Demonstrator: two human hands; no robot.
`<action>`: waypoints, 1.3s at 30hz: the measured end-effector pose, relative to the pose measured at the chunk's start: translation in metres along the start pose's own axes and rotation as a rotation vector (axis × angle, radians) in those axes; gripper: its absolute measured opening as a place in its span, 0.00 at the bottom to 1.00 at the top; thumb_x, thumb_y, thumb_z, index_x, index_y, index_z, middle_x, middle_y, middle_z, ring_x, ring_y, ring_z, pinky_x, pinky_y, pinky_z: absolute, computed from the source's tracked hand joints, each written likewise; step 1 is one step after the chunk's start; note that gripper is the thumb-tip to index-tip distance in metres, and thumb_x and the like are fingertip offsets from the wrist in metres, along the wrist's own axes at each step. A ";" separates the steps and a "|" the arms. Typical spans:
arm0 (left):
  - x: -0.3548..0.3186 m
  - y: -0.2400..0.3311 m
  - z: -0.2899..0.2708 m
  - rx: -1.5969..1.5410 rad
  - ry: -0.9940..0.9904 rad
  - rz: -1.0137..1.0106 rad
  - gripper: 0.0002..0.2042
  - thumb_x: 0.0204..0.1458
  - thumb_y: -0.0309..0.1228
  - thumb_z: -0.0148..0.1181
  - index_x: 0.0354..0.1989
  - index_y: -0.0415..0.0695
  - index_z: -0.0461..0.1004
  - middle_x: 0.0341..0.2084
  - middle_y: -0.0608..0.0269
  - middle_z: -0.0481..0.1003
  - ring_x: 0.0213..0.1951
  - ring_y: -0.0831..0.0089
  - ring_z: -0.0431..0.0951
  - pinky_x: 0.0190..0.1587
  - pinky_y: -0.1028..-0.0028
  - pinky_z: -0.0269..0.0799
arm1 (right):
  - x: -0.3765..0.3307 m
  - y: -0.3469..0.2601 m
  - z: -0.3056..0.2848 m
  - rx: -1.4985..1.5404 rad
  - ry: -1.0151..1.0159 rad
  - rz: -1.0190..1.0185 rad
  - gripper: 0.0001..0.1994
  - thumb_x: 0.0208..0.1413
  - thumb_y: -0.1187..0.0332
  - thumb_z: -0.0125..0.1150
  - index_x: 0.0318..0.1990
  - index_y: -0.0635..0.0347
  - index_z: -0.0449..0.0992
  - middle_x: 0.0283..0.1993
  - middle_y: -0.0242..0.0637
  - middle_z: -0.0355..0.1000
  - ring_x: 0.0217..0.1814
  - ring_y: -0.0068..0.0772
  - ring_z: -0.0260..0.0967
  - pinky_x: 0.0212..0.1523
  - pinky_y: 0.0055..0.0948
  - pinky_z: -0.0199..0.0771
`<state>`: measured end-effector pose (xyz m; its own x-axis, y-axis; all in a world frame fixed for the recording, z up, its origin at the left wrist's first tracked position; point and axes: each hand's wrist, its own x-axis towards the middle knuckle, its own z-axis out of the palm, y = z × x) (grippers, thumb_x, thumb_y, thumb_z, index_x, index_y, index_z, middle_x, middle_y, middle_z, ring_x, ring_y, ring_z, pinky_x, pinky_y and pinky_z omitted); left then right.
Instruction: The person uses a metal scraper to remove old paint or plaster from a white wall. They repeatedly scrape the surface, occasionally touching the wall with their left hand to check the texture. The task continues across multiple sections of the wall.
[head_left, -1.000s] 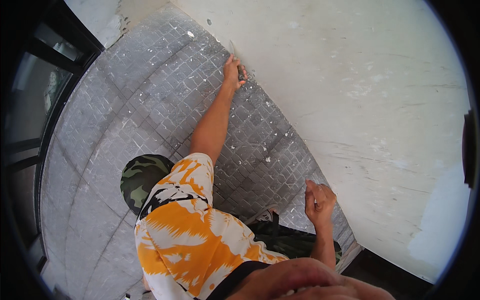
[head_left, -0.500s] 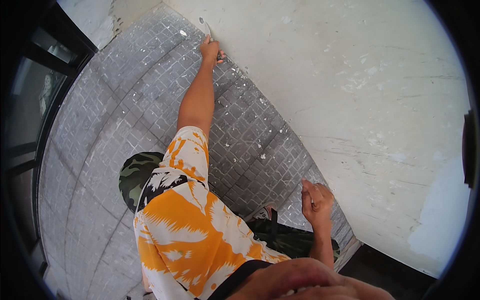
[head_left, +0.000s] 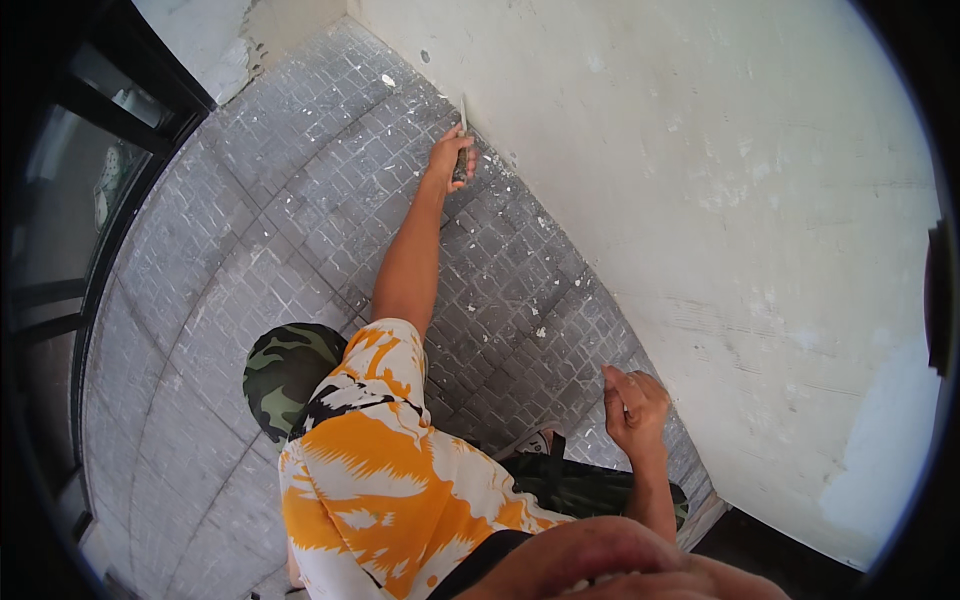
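My left arm stretches out ahead, and its hand (head_left: 453,160) is closed round the dark handle of a scraper (head_left: 463,112). The thin, pale blade shows nearly edge-on and points away from me, beside the foot of the off-white wall (head_left: 760,200). From this view I cannot tell whether the blade touches the wall. Nearer to me, on the right, my right hand (head_left: 637,410) hangs by the wall's lower edge. Its fingers are curled in, and nothing shows in them.
Grey paving (head_left: 300,200) is strewn with white flakes, thickest along the wall's foot. A dark-framed glass door or window (head_left: 110,140) stands at the left. The wall bears scuffs and whiter patches. My camouflage-clad knee (head_left: 295,375) and one shoe (head_left: 535,440) are below me.
My left hand has drawn the scraper back toward me and rightward along the wall's foot. The blade has turned from face-on to nearly edge-on. My right hand has hardly moved; the view has shifted slightly.
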<state>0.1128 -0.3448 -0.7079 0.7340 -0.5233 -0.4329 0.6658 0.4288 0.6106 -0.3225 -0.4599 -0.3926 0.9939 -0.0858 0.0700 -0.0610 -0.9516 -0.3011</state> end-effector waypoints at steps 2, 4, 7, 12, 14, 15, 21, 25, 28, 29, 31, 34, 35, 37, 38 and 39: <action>-0.008 -0.008 -0.020 -0.117 -0.083 0.042 0.28 0.62 0.33 0.56 0.72 0.53 0.58 0.19 0.65 0.71 0.16 0.72 0.72 0.14 0.71 0.67 | 0.003 0.001 0.003 0.027 0.062 -0.065 0.13 0.49 0.83 0.64 0.43 0.62 0.81 0.24 0.40 0.73 0.22 0.44 0.70 0.25 0.38 0.68; -0.002 0.005 -0.037 -0.161 0.111 0.228 0.24 0.64 0.34 0.54 0.69 0.53 0.61 0.20 0.64 0.71 0.16 0.71 0.72 0.13 0.71 0.66 | 0.006 0.002 0.006 0.030 0.077 -0.055 0.12 0.49 0.84 0.64 0.42 0.62 0.81 0.24 0.41 0.74 0.22 0.44 0.69 0.25 0.38 0.67; 0.019 0.038 -0.044 -0.078 0.112 0.327 0.26 0.66 0.35 0.52 0.72 0.53 0.57 0.21 0.63 0.72 0.17 0.72 0.73 0.12 0.72 0.67 | 0.008 0.001 0.008 0.062 0.049 -0.050 0.13 0.49 0.83 0.64 0.42 0.61 0.81 0.24 0.41 0.74 0.23 0.44 0.71 0.26 0.39 0.69; 0.011 0.034 -0.032 -0.021 -0.137 0.008 0.31 0.67 0.34 0.52 0.77 0.53 0.50 0.23 0.61 0.73 0.17 0.73 0.72 0.15 0.71 0.68 | 0.011 0.002 0.011 0.053 0.001 -0.034 0.14 0.47 0.82 0.65 0.42 0.60 0.81 0.24 0.40 0.73 0.25 0.44 0.73 0.28 0.39 0.72; -0.004 0.021 -0.033 0.047 -0.184 -0.125 0.32 0.66 0.34 0.53 0.78 0.52 0.51 0.22 0.63 0.73 0.17 0.72 0.73 0.13 0.72 0.67 | 0.011 0.003 0.012 0.051 0.037 -0.065 0.14 0.47 0.81 0.65 0.43 0.60 0.81 0.24 0.39 0.73 0.24 0.43 0.73 0.28 0.39 0.72; -0.007 0.018 -0.034 0.016 -0.054 -0.017 0.31 0.66 0.34 0.52 0.77 0.53 0.52 0.22 0.63 0.72 0.17 0.73 0.72 0.13 0.72 0.67 | 0.010 0.004 0.012 0.030 0.042 -0.030 0.14 0.47 0.81 0.66 0.43 0.59 0.81 0.24 0.39 0.73 0.24 0.43 0.72 0.28 0.39 0.72; 0.019 0.009 -0.001 0.194 0.170 0.292 0.32 0.66 0.32 0.51 0.78 0.56 0.49 0.21 0.66 0.70 0.15 0.74 0.70 0.13 0.71 0.67 | 0.001 0.007 0.009 0.049 0.042 -0.038 0.10 0.52 0.81 0.65 0.41 0.63 0.81 0.23 0.41 0.72 0.21 0.44 0.68 0.25 0.39 0.67; -0.017 -0.120 0.072 0.098 0.136 0.073 0.33 0.66 0.32 0.50 0.78 0.55 0.46 0.20 0.66 0.69 0.13 0.75 0.68 0.09 0.70 0.64 | 0.000 0.005 0.006 0.046 0.035 0.038 0.10 0.52 0.82 0.66 0.42 0.62 0.81 0.22 0.40 0.70 0.21 0.42 0.67 0.24 0.39 0.64; -0.100 -0.247 0.125 0.093 -0.054 0.055 0.35 0.60 0.27 0.52 0.77 0.49 0.48 0.20 0.66 0.68 0.11 0.75 0.68 0.10 0.70 0.64 | -0.002 0.005 0.003 0.002 0.068 -0.040 0.15 0.46 0.81 0.66 0.44 0.61 0.81 0.22 0.37 0.70 0.22 0.40 0.69 0.25 0.37 0.68; -0.128 -0.276 0.142 0.150 -0.090 -0.064 0.36 0.60 0.27 0.53 0.78 0.48 0.46 0.20 0.66 0.68 0.12 0.75 0.68 0.11 0.69 0.65 | -0.003 0.004 0.001 0.006 0.079 -0.050 0.15 0.45 0.81 0.66 0.44 0.61 0.81 0.22 0.37 0.70 0.22 0.40 0.69 0.25 0.37 0.68; -0.173 -0.304 0.176 0.230 -0.171 -0.204 0.36 0.60 0.27 0.50 0.78 0.53 0.47 0.20 0.64 0.69 0.12 0.75 0.68 0.12 0.69 0.66 | -0.006 0.004 -0.005 0.023 0.106 -0.060 0.16 0.45 0.81 0.66 0.43 0.60 0.80 0.22 0.37 0.70 0.22 0.40 0.68 0.25 0.37 0.68; -0.191 -0.281 0.232 -0.146 0.089 -0.198 0.38 0.60 0.27 0.49 0.79 0.52 0.43 0.21 0.63 0.70 0.13 0.73 0.68 0.14 0.67 0.67 | -0.015 0.004 -0.016 0.000 0.135 -0.026 0.16 0.44 0.81 0.66 0.43 0.60 0.80 0.23 0.37 0.70 0.22 0.40 0.69 0.26 0.37 0.68; -0.185 -0.265 0.244 -0.155 0.084 -0.095 0.39 0.59 0.26 0.48 0.80 0.54 0.42 0.22 0.62 0.70 0.13 0.72 0.69 0.14 0.66 0.67 | -0.019 0.004 -0.020 0.007 0.154 -0.048 0.16 0.44 0.81 0.66 0.43 0.60 0.80 0.23 0.37 0.70 0.22 0.40 0.68 0.26 0.37 0.68; -0.161 -0.232 0.262 -0.157 0.193 -0.146 0.40 0.58 0.24 0.48 0.80 0.56 0.41 0.25 0.61 0.70 0.16 0.70 0.69 0.15 0.64 0.66 | -0.029 0.006 -0.026 -0.003 0.148 -0.028 0.16 0.44 0.81 0.66 0.44 0.59 0.80 0.23 0.36 0.70 0.22 0.40 0.68 0.26 0.37 0.68; -0.150 -0.219 0.264 -0.198 0.229 -0.242 0.41 0.57 0.24 0.48 0.80 0.57 0.41 0.26 0.61 0.70 0.17 0.69 0.69 0.15 0.64 0.64 | -0.035 0.007 -0.027 -0.004 0.187 -0.049 0.16 0.44 0.81 0.66 0.44 0.59 0.80 0.23 0.36 0.70 0.22 0.40 0.68 0.26 0.37 0.68; -0.141 -0.208 0.266 -0.184 0.331 -0.249 0.41 0.57 0.24 0.47 0.80 0.58 0.41 0.27 0.61 0.70 0.18 0.69 0.69 0.16 0.64 0.64 | -0.039 0.010 -0.028 -0.007 0.206 -0.049 0.16 0.44 0.81 0.66 0.44 0.59 0.80 0.23 0.36 0.70 0.22 0.40 0.68 0.26 0.37 0.68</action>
<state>-0.1647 -0.5561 -0.5972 0.5319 -0.3763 -0.7586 0.8182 0.4592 0.3459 -0.3641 -0.4743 -0.3715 0.9559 -0.0966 0.2773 -0.0139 -0.9582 -0.2858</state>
